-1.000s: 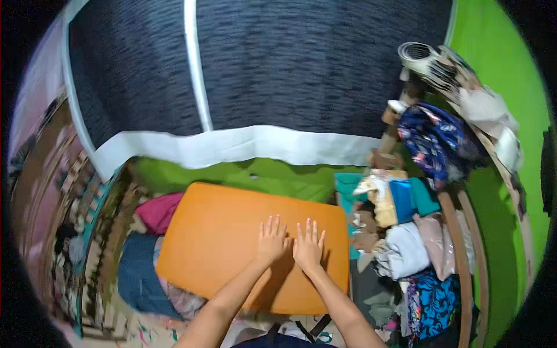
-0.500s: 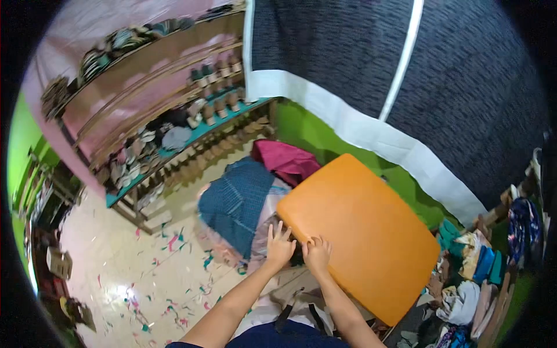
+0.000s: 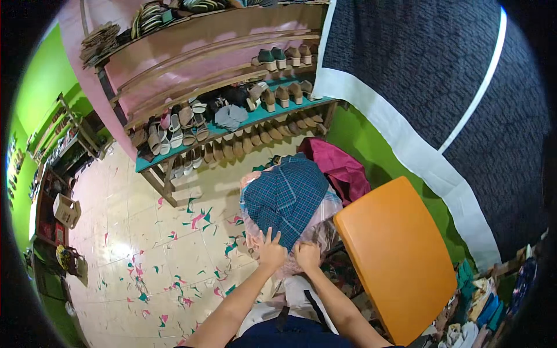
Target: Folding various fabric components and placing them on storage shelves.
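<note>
My left hand (image 3: 272,253) is over the near edge of a cloth-covered heap, two fingers stretched up and thumb and forefinger apparently pinched together. Close beside it, my right hand (image 3: 307,256) is closed with its fingers curled. Whatever lies in either grip is too small or hidden to make out. Just beyond the hands, a blue checked cloth (image 3: 284,191) drapes over the heap, with pale pink patterned fabric (image 3: 252,232) below it. A magenta cloth (image 3: 339,168) lies behind. Right of my right hand is an orange tabletop or seat (image 3: 400,255) with rounded corners.
A wooden rack (image 3: 232,124) with rows of shoes stands along the far wall. Green and pink scraps (image 3: 200,219) litter the tiled floor (image 3: 125,191). A dark curtain (image 3: 406,69) hangs at the right. Cloth pieces (image 3: 478,296) are piled at lower right.
The view has swung left, so the rack, cloth heap and orange surface sit further right in the picture. My hands now appear over the cloth heap rather than against the orange surface's edge.
</note>
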The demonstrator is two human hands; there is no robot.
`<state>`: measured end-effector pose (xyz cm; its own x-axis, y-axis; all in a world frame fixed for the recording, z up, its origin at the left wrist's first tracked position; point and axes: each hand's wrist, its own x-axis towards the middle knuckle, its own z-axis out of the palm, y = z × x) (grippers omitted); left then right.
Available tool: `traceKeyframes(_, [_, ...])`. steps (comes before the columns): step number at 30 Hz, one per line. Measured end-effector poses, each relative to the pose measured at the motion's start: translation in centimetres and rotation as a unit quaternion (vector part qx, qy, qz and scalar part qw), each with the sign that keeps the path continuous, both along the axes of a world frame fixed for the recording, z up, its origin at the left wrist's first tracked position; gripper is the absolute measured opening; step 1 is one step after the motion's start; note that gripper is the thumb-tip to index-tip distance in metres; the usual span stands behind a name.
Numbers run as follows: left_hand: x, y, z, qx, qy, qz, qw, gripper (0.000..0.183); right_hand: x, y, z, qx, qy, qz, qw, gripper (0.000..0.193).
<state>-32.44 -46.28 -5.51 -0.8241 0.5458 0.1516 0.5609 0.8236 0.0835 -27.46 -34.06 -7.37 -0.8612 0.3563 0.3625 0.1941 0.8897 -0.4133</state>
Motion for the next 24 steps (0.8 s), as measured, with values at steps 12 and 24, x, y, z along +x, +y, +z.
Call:
traceKeyframes(12, [-10.9,6.3,-5.9,0.013,-0.172,0.021,0.985,0.061,-12.2,9.4,-10.7,-0.403,-0.085,-0.067,0.909,0.053])
traceKeyframes(24, [-14.8,11.1,-9.6,-0.016,-0.253,-0.004,0.967,0.075,-18.9,11.4,-11.2,-0.576,0.031,-0.266,0.772,0.050])
